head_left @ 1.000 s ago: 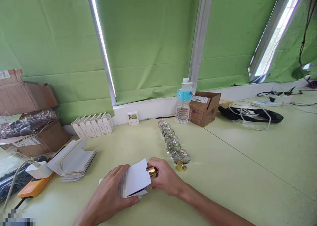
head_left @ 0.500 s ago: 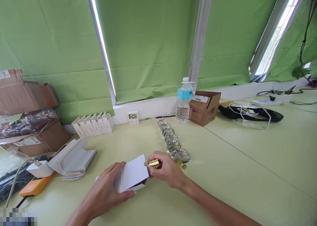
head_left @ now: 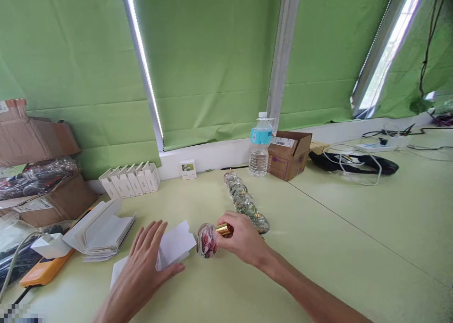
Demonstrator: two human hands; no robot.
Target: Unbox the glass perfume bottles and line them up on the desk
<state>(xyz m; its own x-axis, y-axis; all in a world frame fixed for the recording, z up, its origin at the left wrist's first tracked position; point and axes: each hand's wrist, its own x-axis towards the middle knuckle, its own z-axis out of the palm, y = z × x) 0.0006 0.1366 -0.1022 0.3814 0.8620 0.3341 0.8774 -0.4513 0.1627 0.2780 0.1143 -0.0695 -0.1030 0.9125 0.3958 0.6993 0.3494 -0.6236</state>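
My right hand [head_left: 244, 240] is closed around the gold cap [head_left: 224, 229] of a perfume bottle [head_left: 206, 240]. Its round glass body, patterned in pink and dark red, points left, just beyond the open end of a white paper box [head_left: 177, 240]. My left hand [head_left: 150, 261] lies over that box with fingers stretched out and thumb apart, not wrapped round it. Part of the box is hidden beneath this hand. Behind my right hand runs a row of similar clear glass bottles [head_left: 242, 198] with greenish patterns and small gold parts.
On the left are flattened white boxes [head_left: 109, 228], an orange device [head_left: 46, 269] and stacked cartons [head_left: 56, 200]. Several upright white boxes [head_left: 129, 180] line the wall. At the back stand a water bottle [head_left: 259, 158] and a brown carton [head_left: 290, 155], with black headgear [head_left: 354, 164] further right.
The perfume bottle has come out of the white box, held by its gold cap in my right hand. My left hand has shifted left with the box and its fingers have spread.
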